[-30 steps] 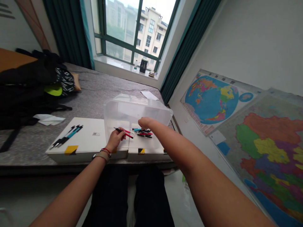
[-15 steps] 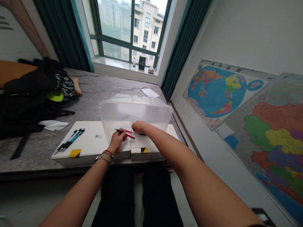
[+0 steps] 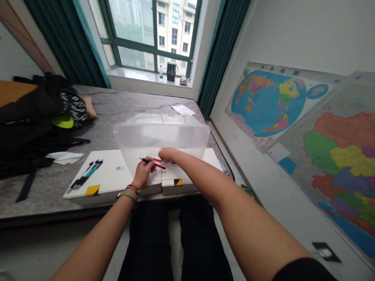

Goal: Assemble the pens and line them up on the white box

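Observation:
My left hand (image 3: 144, 171) is closed around a red and black pen (image 3: 159, 166). The black end sticks out to the upper left and the red part to the lower right. To its right, my right hand (image 3: 167, 154) has its fingers curled down on a second red pen (image 3: 157, 159), whose far end is hidden. Both hands are above the white boxes (image 3: 175, 175), in front of the clear plastic bin (image 3: 164, 134). Several blue-green and black pens (image 3: 88, 175) lie side by side on the left white box (image 3: 111, 168).
Black bags (image 3: 32, 113) are heaped on the left of the grey table (image 3: 125, 102). A crumpled tissue (image 3: 66, 157) lies near them, and a white paper (image 3: 183, 110) is behind the bin. A wall with maps (image 3: 268, 103) borders the right side.
The camera view has tilted and shifted slightly. Both hands keep nearly the same place over the boxes, still with the pens.

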### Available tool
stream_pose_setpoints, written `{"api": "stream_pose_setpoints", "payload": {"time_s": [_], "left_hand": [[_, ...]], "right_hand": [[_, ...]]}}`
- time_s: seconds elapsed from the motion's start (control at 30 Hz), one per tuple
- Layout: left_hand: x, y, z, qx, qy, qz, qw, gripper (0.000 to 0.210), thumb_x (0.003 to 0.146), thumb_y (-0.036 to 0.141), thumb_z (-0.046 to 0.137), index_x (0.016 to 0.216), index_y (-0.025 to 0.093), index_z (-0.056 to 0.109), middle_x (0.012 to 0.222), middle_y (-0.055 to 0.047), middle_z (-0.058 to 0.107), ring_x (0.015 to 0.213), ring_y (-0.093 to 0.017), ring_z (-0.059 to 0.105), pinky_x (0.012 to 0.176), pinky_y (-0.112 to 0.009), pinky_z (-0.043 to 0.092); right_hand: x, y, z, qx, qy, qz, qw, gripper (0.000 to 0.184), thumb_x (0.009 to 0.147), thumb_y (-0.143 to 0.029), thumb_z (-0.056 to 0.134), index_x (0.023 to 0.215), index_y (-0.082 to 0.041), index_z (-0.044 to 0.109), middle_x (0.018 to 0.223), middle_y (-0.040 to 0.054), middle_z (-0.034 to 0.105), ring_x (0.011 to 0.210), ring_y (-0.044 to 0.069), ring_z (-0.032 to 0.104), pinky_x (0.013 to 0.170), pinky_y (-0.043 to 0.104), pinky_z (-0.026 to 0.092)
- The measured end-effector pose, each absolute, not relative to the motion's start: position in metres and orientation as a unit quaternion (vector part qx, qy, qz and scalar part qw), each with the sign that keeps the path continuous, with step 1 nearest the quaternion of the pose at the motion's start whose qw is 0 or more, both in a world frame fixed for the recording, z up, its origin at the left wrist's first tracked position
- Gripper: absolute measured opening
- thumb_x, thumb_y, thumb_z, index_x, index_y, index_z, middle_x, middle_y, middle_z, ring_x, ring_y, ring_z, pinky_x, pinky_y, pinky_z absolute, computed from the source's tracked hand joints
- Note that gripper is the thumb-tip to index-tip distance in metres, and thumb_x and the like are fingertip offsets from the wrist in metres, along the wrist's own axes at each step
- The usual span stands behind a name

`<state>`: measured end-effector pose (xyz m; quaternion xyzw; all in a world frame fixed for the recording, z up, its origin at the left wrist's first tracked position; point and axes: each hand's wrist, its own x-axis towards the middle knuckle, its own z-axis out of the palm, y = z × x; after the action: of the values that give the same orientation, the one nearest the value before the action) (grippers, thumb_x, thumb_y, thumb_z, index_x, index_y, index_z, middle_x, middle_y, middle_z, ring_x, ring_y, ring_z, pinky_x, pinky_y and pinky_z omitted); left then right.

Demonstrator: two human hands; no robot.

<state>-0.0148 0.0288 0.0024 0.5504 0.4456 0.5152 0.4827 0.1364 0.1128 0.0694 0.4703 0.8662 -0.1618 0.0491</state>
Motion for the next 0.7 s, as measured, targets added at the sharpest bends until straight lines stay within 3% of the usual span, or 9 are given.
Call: {"api": "stream_pose_setpoints", "payload": {"time_s": [0.13,0.33,0.7], "left_hand": [[-0.015,0.03,0.0,0.549,0.45,0.514,0.481,0.009,0.078,0.028,0.055,0.077,0.02,0.052,0.054,0.003,0.055,0.049,-0.013,0.048,0.051,-0.025,0.039],[-0.015,0.031,-0.001,0.543,0.447,0.517,0.488,0.011,0.078,0.029,0.057,0.078,0.019,0.053,0.054,0.003,0.057,0.049,-0.012,0.048,0.05,-0.024,0.039],[-0.014,0.029,0.001,0.542,0.439,0.522,0.491,0.01,0.079,0.027,0.057,0.075,0.019,0.053,0.053,0.003,0.056,0.05,-0.012,0.049,0.051,-0.024,0.04]], "right_hand": [[0.14,0.113,0.078,0.456,0.876,-0.139,0.07,0.01,0.067,-0.005,0.072,0.073,-0.013,0.072,0.086,0.0118,0.075,0.081,0.024,0.071,0.073,0.029,0.054],[0.141,0.113,0.087,0.398,0.899,-0.082,0.161,0.029,0.08,-0.013,0.064,0.107,-0.017,0.074,0.112,0.0151,0.071,0.093,0.026,0.07,0.074,0.03,0.053],[0.134,0.113,0.082,0.382,0.906,-0.082,0.164,0.029,0.079,-0.015,0.068,0.106,-0.02,0.074,0.112,0.0133,0.071,0.091,0.026,0.07,0.073,0.031,0.053]]}}
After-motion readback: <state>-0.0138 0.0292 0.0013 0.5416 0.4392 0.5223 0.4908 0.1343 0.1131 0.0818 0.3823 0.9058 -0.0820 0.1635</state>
